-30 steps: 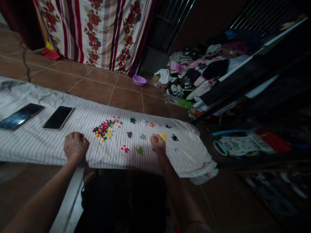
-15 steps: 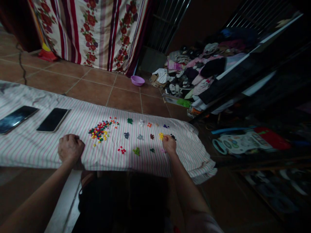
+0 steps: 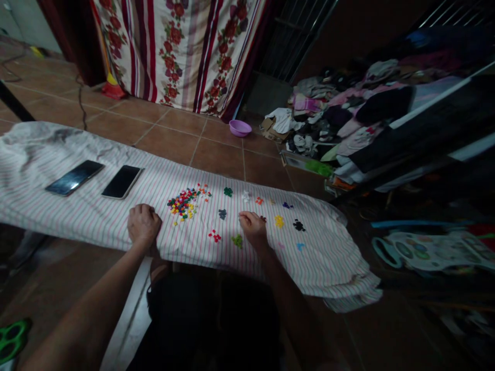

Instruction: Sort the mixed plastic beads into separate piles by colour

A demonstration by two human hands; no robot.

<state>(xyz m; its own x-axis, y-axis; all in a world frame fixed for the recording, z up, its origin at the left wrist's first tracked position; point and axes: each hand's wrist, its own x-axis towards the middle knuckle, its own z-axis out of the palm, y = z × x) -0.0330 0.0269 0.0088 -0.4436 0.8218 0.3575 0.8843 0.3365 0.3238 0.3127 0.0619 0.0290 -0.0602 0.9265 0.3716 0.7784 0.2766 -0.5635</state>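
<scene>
On the striped cloth (image 3: 154, 234) lies a mixed heap of small colored pieces (image 3: 183, 203). To its right are several small single-color piles, among them green (image 3: 228, 191), dark gray (image 3: 222, 214), red (image 3: 214, 236), lime (image 3: 237, 240), yellow (image 3: 279, 221) and black (image 3: 299, 225). My left hand (image 3: 143, 224) rests closed on the cloth, left of the heap; what it holds, if anything, is hidden. Over the middle of the piles is my right hand (image 3: 253, 228), fingers pressed together and partly covering a brown pile; nothing can be made out between its fingertips.
Two phones, one (image 3: 75, 178) and another (image 3: 122, 182), lie on the cloth at the left. Beyond the cloth, a purple basin (image 3: 240, 128) stands on the tiled floor near a floral curtain (image 3: 174, 51). Clothes (image 3: 332, 108) are heaped at the back right.
My right hand has moved left from the yellow pile to the middle piles, uncovering the black and light-blue ones. The whole view has shifted, while my left hand stays beside the heap.
</scene>
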